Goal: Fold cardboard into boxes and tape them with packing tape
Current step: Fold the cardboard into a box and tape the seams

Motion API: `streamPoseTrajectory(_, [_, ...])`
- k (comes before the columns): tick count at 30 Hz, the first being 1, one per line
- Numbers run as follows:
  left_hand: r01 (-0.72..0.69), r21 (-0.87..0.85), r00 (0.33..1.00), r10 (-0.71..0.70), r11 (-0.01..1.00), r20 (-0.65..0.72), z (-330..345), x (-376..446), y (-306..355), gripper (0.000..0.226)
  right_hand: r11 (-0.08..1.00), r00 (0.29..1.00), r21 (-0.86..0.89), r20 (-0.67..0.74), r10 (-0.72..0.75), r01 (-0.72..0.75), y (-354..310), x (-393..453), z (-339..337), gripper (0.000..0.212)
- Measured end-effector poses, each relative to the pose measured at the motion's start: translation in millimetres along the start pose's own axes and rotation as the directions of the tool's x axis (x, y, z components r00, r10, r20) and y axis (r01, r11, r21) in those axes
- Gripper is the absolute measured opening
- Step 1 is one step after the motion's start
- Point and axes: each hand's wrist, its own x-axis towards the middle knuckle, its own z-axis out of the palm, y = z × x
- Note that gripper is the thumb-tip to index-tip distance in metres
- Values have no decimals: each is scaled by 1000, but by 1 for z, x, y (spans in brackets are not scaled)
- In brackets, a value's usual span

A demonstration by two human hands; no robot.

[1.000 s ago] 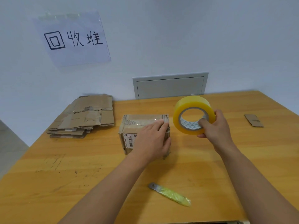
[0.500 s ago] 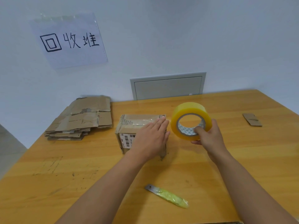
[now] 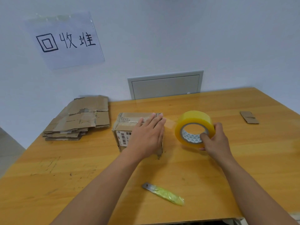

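1. Box: A small folded cardboard box stands on the wooden table, left of centre, with a barcode label on its near face. Clear tape already runs across its top.
2. Left hand: The left hand lies flat on the box top, fingers straight and together, pointing to the far right edge. It presses the box and grips nothing.
3. Right hand: The right hand holds the yellow packing tape roll just right of the box, raised off the table. The thumb is hooked inside the core and the fingers curl around the outer rim.
4. Key relation: A clear strip of tape appears to span from the box's far right top edge to the roll, running left to right. The roll lies to the right of the left fingertips, so the right hand is the one placed to pull.
5. Judgement: The next move probably calls for drawing the strip taut or cutting it. The utility knife lies on the near table, between the forearms.
6. Other stock: A stack of flattened cardboard lies far left.
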Motion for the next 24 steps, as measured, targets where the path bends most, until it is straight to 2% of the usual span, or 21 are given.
streamPoseTrajectory(6, [-45, -12, 999, 45, 999, -4, -3, 0, -5, 69, 966, 995, -237, 15, -103, 104, -5, -3, -1, 31])
streamPoseTrajectory(10, [-62, -22, 998, 61, 998, -32, -3, 0, -9, 68, 903, 988, -400, 68, -138, 153, -7, -2, -1, 31])
streamPoseTrajectory(18, [-140, -74, 976, 125, 987, -176, 12, 3, -25, 46, 778, 970, -582, 186, -155, 236, -32, -5, 21, 31])
streamPoseTrajectory(21, [-72, -221, 983, 33, 973, -179, 12, 5, -20, 51, 760, 969, -604, 197, -151, 241, -35, -9, 37, 33])
streamPoseTrajectory(24, [7, -287, 965, -81, 958, -248, 15, 9, -10, 44, 767, 977, -607, 167, -129, 205, -34, -12, 44, 41])
